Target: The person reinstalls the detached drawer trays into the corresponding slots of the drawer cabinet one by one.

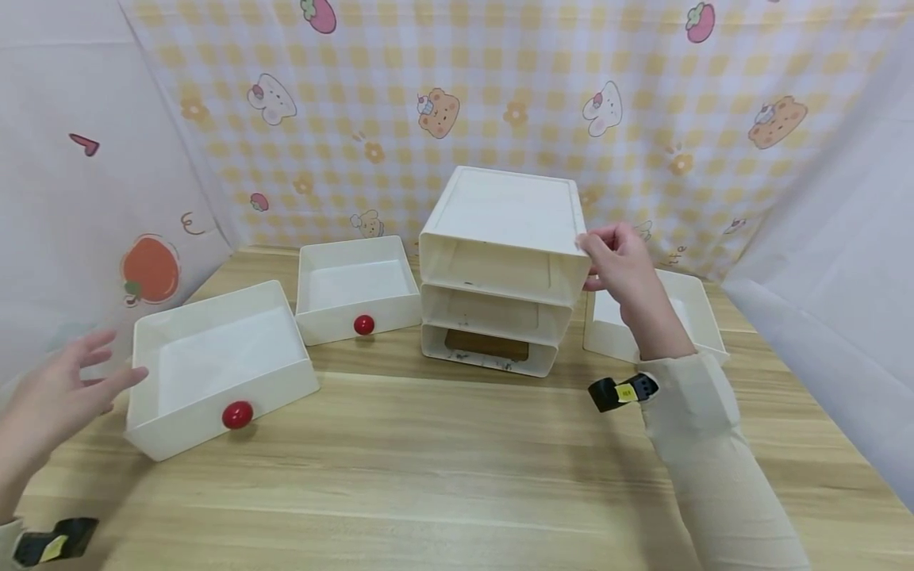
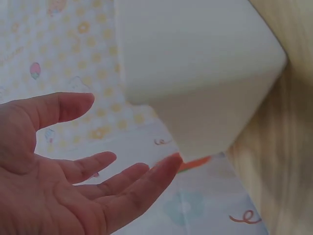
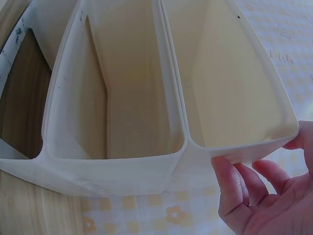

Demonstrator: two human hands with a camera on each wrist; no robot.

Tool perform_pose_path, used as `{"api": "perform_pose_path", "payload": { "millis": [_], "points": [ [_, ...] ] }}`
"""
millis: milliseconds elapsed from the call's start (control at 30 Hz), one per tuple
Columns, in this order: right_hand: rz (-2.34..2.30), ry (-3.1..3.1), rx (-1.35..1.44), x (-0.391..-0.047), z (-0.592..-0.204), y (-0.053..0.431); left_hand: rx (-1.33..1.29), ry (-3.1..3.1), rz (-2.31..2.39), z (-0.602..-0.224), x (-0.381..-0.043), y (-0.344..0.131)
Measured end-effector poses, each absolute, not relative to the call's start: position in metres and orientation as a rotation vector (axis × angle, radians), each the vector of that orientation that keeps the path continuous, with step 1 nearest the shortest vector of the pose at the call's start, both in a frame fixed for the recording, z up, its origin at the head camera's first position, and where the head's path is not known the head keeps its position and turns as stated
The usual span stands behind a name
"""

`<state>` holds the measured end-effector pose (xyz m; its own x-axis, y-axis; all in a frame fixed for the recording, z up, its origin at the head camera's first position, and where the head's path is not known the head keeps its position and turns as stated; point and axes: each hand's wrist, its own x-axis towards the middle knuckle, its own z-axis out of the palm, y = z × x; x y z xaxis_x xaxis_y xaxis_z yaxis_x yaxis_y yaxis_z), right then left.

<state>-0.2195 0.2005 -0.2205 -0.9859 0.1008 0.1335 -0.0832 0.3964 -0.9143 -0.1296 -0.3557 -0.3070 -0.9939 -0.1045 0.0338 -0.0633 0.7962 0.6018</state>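
A white three-tier drawer unit frame (image 1: 510, 210) stands stacked toward the back of the table, its three fronts all hollow. At its top right front corner, my right hand (image 1: 628, 274) grips the uppermost tier, thumb on the top edge and fingers against the side wall, as the right wrist view also shows. On the far left, my left hand (image 1: 60, 392) hovers by a white drawer (image 1: 221, 400) with a red round knob (image 1: 237, 415). Its fingers are spread and relaxed, holding nothing; in the left wrist view the fingertips overlap the drawer's lower corner.
A second white drawer (image 1: 357, 313) with a red knob (image 1: 363, 324) lies left of the frame. Another white drawer (image 1: 689, 305) sits to its right, partly hidden behind my right forearm. Behind the wooden table (image 1: 428, 468) hangs a yellow checked cloth (image 1: 500, 63).
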Motion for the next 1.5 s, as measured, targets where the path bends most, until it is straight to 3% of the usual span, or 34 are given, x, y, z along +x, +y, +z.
{"api": "perform_pose_path", "payload": {
  "millis": [1100,1500],
  "points": [
    [1.651,-2.453,-0.013,-0.221,-0.223,0.202,0.308,-3.132,-1.089,-0.340,-0.149,-0.385],
    [1.657,-2.455,-0.016,-0.222,-0.223,0.201,0.200,-3.033,-0.999,-0.365,-0.157,-0.405]
  ]
}}
